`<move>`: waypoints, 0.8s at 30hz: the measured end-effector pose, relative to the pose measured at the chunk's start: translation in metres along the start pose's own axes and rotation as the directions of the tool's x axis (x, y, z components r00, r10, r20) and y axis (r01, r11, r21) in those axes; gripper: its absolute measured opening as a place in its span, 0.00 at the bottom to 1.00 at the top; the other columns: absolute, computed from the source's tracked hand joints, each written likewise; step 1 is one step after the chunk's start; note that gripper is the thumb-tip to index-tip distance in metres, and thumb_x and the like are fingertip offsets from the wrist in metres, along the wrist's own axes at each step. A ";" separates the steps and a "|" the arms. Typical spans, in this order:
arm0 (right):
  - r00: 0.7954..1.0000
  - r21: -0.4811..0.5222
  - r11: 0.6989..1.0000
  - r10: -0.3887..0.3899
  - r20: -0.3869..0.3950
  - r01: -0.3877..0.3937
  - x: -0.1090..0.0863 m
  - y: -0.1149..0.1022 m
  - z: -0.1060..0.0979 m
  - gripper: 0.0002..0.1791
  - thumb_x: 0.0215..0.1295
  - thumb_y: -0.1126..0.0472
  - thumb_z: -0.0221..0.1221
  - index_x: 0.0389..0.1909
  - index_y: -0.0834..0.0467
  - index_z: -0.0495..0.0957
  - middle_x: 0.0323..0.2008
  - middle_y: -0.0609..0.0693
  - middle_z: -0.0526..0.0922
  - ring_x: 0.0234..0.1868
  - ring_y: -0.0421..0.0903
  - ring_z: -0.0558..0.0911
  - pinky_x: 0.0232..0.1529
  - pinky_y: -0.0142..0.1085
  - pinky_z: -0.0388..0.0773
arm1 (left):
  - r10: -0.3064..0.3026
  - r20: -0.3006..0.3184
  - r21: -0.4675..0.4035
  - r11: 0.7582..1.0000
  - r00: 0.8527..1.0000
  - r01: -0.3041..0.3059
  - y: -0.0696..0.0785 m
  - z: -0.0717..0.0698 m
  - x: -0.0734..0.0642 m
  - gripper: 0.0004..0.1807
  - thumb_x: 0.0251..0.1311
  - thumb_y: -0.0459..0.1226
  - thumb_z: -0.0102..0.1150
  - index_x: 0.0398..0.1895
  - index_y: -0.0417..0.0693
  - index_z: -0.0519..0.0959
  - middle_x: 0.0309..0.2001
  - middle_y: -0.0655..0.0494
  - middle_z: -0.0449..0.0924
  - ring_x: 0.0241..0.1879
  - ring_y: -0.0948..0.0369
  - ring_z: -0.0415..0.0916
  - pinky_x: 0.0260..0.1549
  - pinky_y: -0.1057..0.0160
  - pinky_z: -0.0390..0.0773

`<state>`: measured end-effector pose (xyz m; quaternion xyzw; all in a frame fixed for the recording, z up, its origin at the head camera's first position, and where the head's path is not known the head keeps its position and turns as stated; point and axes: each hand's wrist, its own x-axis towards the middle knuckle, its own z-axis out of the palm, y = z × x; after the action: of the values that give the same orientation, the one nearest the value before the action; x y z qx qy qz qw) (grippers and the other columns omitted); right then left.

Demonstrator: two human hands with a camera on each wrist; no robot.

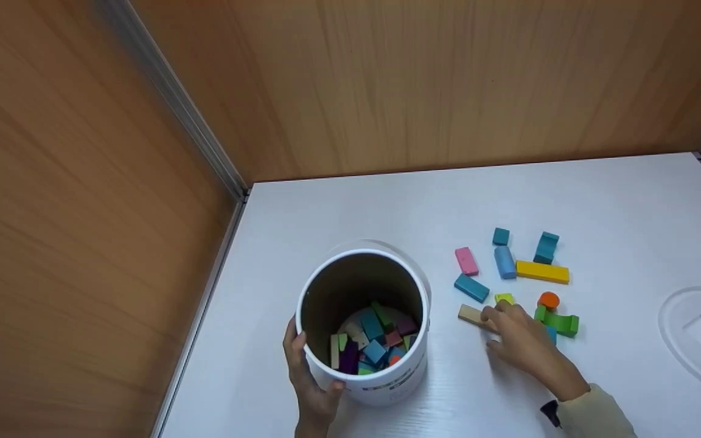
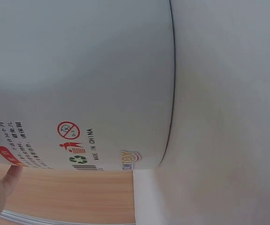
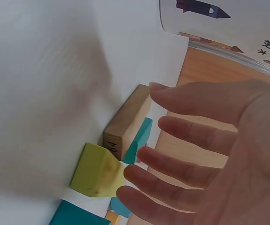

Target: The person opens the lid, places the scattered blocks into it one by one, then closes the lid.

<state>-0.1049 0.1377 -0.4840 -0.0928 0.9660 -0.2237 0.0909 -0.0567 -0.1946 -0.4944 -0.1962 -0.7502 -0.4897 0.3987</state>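
A white bucket [image 1: 387, 392] stands upright on the white table [image 1: 302, 213], with several coloured toy blocks [image 1: 372, 328] inside. At its near left side, my left hand [image 1: 313, 380] grips the rim, fingertips over the edge and thumb at the front. Over the table on the right, my right hand [image 1: 521, 337] reaches above a plain wooden block [image 1: 471, 315]. The right wrist view shows its fingers extended and spread, the thumb tip close to the wooden block [image 3: 129, 112]. A yellow-green block [image 3: 95, 171] lies just beside that one.
Right of the bucket lie a pink block [image 1: 467, 261], a teal block [image 1: 471, 288], a blue cylinder [image 1: 505, 263], a yellow bar [image 1: 542, 272], an orange disc [image 1: 549, 300] and a green arch [image 1: 562, 323]. A clear lid [image 1: 667, 322] rests farther right. Wooden panels [image 1: 448, 85] border the table.
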 end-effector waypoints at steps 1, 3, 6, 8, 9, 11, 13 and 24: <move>1.000 0.001 1.000 0.005 0.001 -0.005 0.001 0.000 0.001 0.19 0.49 0.65 0.70 0.44 0.56 0.78 0.39 0.54 0.75 0.38 0.49 0.72 0.37 0.43 0.81 | 0.001 -0.001 -0.004 1.000 1.000 -0.001 0.000 0.000 0.000 0.44 0.58 0.63 0.49 0.63 0.37 0.54 0.67 0.33 0.52 0.66 0.45 0.54 0.65 0.57 0.58; 1.000 0.001 1.000 0.011 -0.002 -0.011 0.002 0.001 0.002 0.19 0.49 0.65 0.70 0.44 0.56 0.79 0.38 0.53 0.74 0.38 0.49 0.72 0.37 0.42 0.80 | 0.001 -0.003 -0.007 1.000 1.000 -0.001 0.000 0.000 0.001 0.44 0.58 0.63 0.49 0.63 0.37 0.54 0.67 0.33 0.52 0.66 0.45 0.54 0.65 0.57 0.59; 1.000 -0.004 1.000 0.009 -0.021 -0.009 0.003 0.002 0.004 0.18 0.49 0.66 0.70 0.42 0.57 0.79 0.37 0.53 0.74 0.39 0.50 0.71 0.37 0.43 0.80 | -0.004 -0.005 0.001 1.000 1.000 0.004 0.002 0.000 0.002 0.44 0.58 0.63 0.49 0.63 0.37 0.54 0.67 0.34 0.52 0.66 0.45 0.54 0.65 0.58 0.59; 0.999 -0.010 1.000 0.005 -0.039 -0.006 0.004 0.003 0.006 0.17 0.49 0.66 0.70 0.41 0.58 0.79 0.37 0.53 0.74 0.39 0.51 0.71 0.37 0.44 0.79 | -0.007 -0.005 0.008 1.000 1.000 0.007 0.002 0.000 0.002 0.44 0.58 0.63 0.48 0.63 0.38 0.54 0.67 0.34 0.52 0.66 0.45 0.54 0.64 0.57 0.60; 0.999 -0.013 1.000 0.004 -0.046 -0.004 0.005 0.004 0.006 0.17 0.49 0.66 0.70 0.41 0.58 0.79 0.36 0.53 0.74 0.39 0.51 0.71 0.36 0.44 0.79 | -0.009 -0.005 0.016 1.000 1.000 0.010 0.003 0.000 0.002 0.44 0.58 0.63 0.48 0.63 0.38 0.54 0.67 0.34 0.52 0.66 0.45 0.54 0.64 0.57 0.60; 0.998 -0.018 1.000 0.003 -0.061 -0.004 0.007 0.005 0.008 0.16 0.48 0.66 0.70 0.40 0.58 0.79 0.36 0.53 0.75 0.38 0.51 0.71 0.36 0.43 0.79 | -0.009 -0.004 0.027 1.000 1.000 0.009 0.003 0.000 0.001 0.44 0.58 0.63 0.48 0.63 0.38 0.54 0.67 0.34 0.52 0.66 0.45 0.55 0.64 0.57 0.60; 0.997 -0.022 1.000 0.000 -0.076 -0.001 0.008 0.006 0.011 0.16 0.48 0.66 0.71 0.39 0.59 0.79 0.35 0.54 0.75 0.38 0.51 0.70 0.35 0.43 0.78 | -0.006 -0.004 0.038 0.999 1.000 0.006 0.002 0.000 0.000 0.44 0.58 0.63 0.48 0.63 0.38 0.54 0.67 0.35 0.52 0.66 0.45 0.55 0.64 0.57 0.60; 0.989 -0.034 0.999 -0.019 -0.147 0.015 0.014 0.010 0.018 0.10 0.50 0.71 0.68 0.34 0.60 0.80 0.29 0.52 0.77 0.34 0.50 0.69 0.31 0.41 0.74 | -0.004 0.002 0.041 0.999 1.000 0.004 0.001 -0.001 -0.001 0.43 0.59 0.62 0.47 0.64 0.39 0.53 0.67 0.35 0.52 0.65 0.45 0.54 0.64 0.55 0.61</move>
<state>-0.1159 0.1359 -0.5060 -0.0857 0.9727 -0.2150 0.0157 -0.0552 -0.1949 -0.4942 -0.1869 -0.7611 -0.4746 0.4007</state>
